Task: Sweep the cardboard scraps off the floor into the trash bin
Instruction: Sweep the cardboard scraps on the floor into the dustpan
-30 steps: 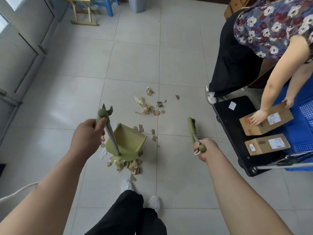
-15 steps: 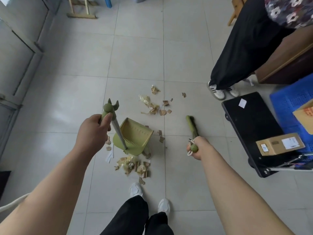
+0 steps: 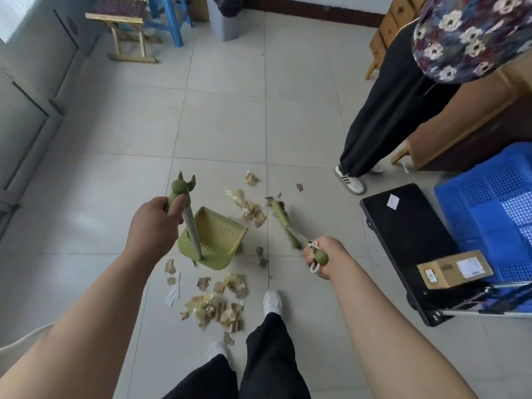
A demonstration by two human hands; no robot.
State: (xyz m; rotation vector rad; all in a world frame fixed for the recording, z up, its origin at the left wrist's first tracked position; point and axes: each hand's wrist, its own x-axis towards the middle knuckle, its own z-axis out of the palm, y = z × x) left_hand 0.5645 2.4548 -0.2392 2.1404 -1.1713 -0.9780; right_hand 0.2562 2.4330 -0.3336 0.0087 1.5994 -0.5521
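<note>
The left hand (image 3: 157,226) is gripping the dustpan's long handle (image 3: 190,226), fingers curled tight round it just under the green knob at its top. The handle is running down to the green dustpan (image 3: 221,234), which is resting on the tiled floor (image 3: 224,119).

The right hand (image 3: 324,256) is clasping the end of the broom (image 3: 283,218) in a closed fist, with a white loop hanging beside the fingers. The broom is slanting away to the left, its blurred head touching the far cardboard scraps (image 3: 250,210). A bigger heap is lying on the near side of the dustpan, just in front of the white shoes (image 3: 272,300).

The grey trash bin (image 3: 224,21) is standing well apart at the far wall, beside a blue chair (image 3: 171,18). On the right a second person (image 3: 388,110) is standing near a black cart (image 3: 403,240), a cardboard box (image 3: 454,269) and a blue crate (image 3: 495,208).
</note>
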